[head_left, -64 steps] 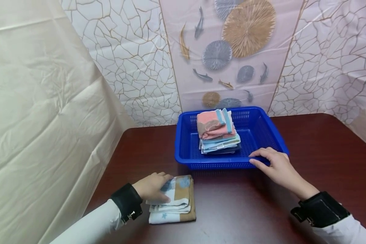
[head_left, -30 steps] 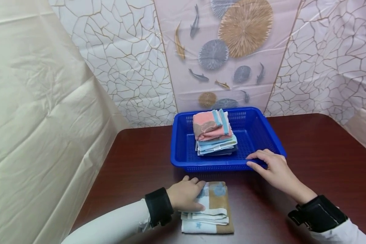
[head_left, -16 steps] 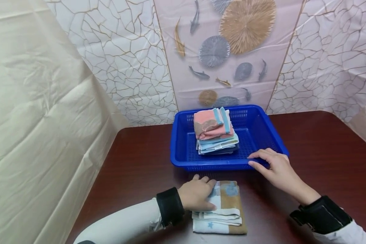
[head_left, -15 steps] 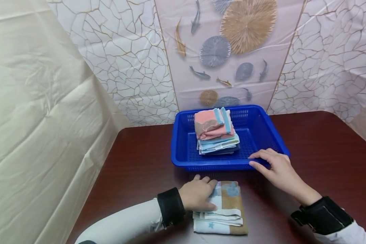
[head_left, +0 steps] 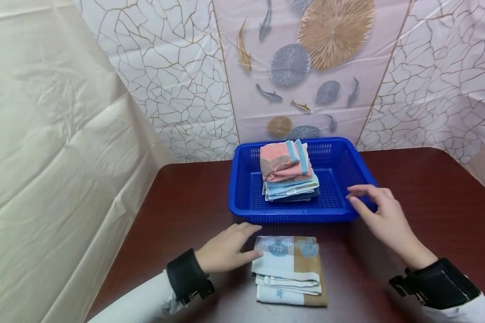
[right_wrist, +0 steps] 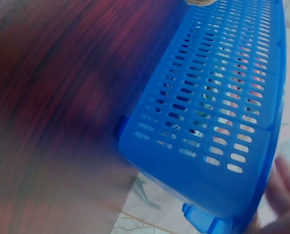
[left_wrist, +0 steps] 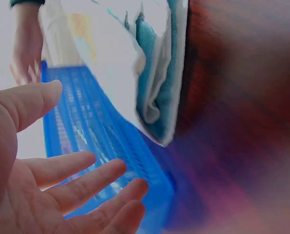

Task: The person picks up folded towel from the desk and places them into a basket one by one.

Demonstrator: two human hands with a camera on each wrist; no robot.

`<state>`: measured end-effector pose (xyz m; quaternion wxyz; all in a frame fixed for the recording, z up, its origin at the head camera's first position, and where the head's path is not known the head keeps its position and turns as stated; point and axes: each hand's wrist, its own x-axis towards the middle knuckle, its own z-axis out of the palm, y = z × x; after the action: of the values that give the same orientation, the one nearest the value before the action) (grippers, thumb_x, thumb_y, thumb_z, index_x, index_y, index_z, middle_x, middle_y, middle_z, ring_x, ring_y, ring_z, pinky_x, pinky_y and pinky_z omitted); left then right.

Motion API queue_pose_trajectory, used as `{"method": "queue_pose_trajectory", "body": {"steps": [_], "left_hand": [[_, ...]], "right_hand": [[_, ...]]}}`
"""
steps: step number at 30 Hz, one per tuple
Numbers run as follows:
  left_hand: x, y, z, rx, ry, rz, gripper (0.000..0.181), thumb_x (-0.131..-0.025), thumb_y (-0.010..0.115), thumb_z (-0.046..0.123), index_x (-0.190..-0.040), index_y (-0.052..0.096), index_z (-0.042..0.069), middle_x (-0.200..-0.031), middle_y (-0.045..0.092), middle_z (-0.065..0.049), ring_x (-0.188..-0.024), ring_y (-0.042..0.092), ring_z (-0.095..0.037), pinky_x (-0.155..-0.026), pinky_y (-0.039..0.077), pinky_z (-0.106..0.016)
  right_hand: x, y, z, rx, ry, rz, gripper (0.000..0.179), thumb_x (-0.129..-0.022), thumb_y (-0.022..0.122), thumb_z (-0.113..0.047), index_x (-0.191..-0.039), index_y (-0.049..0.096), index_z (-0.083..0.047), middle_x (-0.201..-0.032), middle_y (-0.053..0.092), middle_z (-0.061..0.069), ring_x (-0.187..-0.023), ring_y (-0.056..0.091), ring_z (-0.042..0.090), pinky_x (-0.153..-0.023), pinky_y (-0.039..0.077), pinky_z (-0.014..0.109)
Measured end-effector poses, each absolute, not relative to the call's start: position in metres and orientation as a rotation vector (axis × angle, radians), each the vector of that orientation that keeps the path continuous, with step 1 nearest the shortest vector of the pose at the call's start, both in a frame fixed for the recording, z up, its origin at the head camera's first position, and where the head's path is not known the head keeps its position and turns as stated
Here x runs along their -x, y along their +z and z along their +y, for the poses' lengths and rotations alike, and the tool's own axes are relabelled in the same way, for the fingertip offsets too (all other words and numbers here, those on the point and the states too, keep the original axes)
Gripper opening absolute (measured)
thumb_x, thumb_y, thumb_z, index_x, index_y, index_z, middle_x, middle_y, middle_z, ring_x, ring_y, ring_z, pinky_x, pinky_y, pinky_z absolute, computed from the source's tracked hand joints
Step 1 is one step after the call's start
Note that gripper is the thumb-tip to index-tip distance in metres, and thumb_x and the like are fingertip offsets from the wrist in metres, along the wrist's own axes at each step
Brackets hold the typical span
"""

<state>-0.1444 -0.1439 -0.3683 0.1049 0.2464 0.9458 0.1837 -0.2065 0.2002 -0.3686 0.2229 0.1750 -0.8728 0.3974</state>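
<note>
A folded white and brown towel with blue prints [head_left: 275, 262] lies flat on the table in front of a blue plastic basket [head_left: 299, 217]. Just left of that towel is my left hand [head_left: 228, 249], fingers spread and apart from the cloth. In the left wrist view its palm and fingers [left_wrist: 81, 187] hold nothing. My right hand [head_left: 388, 220] hovers at the basket's front right corner with fingers loosely bent and nothing between them. Inside the basket, toward its left, a folded pink towel [head_left: 272, 157] tops a stack of light blue and dark folded cloths [head_left: 293, 189].
The dark red-brown table [head_left: 194, 197] extends around the basket on both sides. Behind stands a patterned cloth backdrop [head_left: 178, 80], close to the basket's far rim. A pale cloth [head_left: 64, 157] hangs along the left.
My left hand slid the folded towel rightward to in front of the basket, then let go and drew back left. My right hand left the basket's front rim and rose slightly to the right.
</note>
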Motion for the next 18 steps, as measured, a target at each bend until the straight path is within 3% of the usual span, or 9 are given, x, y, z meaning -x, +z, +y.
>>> {"method": "queue_pose_trajectory", "body": {"steps": [4,6,8,11,14,18], "left_hand": [[0.142,-0.369,-0.164,-0.547,0.865,2.614,0.057,-0.092,0.053,0.042,-0.135,0.045,0.005,-0.129,0.055,-0.009,-0.117,0.054,-0.021,-0.094,0.046,-0.039],[0.141,-0.371,-0.172,-0.456,1.03,2.511,0.054,-0.092,0.054,0.039,-0.133,0.047,0.003,-0.126,0.057,-0.011,-0.114,0.056,-0.022,-0.092,0.048,-0.039],[0.139,-0.374,-0.176,-0.377,1.165,2.424,0.052,-0.093,0.054,0.036,-0.131,0.048,0.002,-0.123,0.06,-0.012,-0.108,0.058,-0.023,-0.086,0.05,-0.039],[0.135,-0.381,-0.177,-0.252,1.326,2.298,0.051,-0.093,0.055,0.033,-0.13,0.049,-0.001,-0.117,0.062,-0.015,-0.102,0.061,-0.024,-0.079,0.052,-0.039],[0.13,-0.39,-0.176,-0.132,1.455,2.17,0.05,-0.093,0.054,0.03,-0.129,0.048,-0.005,-0.115,0.062,-0.019,-0.099,0.063,-0.027,-0.076,0.053,-0.04],[0.125,-0.397,-0.174,0.015,1.584,2.016,0.05,-0.094,0.052,0.03,-0.129,0.047,-0.005,-0.117,0.062,-0.017,-0.103,0.062,-0.027,-0.084,0.052,-0.041]], "right_hand": [[0.201,-0.366,0.214,-0.188,1.228,-2.362,0.023,-0.09,0.058,-0.017,-0.111,0.062,-0.007,-0.094,0.059,-0.021,-0.088,0.043,-0.007,-0.072,0.032,0.014],[0.197,-0.368,0.223,-0.059,1.423,-2.343,0.024,-0.091,0.057,-0.019,-0.113,0.059,-0.01,-0.095,0.055,-0.025,-0.084,0.047,-0.009,-0.069,0.036,0.008],[0.194,-0.373,0.234,0.034,1.672,-2.347,0.022,-0.092,0.056,-0.022,-0.114,0.055,-0.016,-0.096,0.052,-0.023,-0.082,0.051,-0.01,-0.061,0.044,0.009],[0.19,-0.385,0.249,0.117,2.024,-2.369,0.018,-0.093,0.054,-0.024,-0.111,0.049,-0.02,-0.09,0.055,-0.022,-0.078,0.056,-0.007,-0.061,0.05,0.016],[0.185,-0.398,0.254,0.138,2.18,-2.576,0.039,-0.097,0.046,-0.031,-0.127,0.038,-0.007,-0.09,0.057,-0.021,-0.079,0.061,-0.001,-0.068,0.053,0.024],[0.176,-0.407,0.246,0.105,2.236,-2.832,0.067,-0.099,0.039,-0.035,-0.14,0.01,0.01,-0.103,0.059,-0.008,-0.087,0.064,0.01,-0.077,0.052,0.031]]}}
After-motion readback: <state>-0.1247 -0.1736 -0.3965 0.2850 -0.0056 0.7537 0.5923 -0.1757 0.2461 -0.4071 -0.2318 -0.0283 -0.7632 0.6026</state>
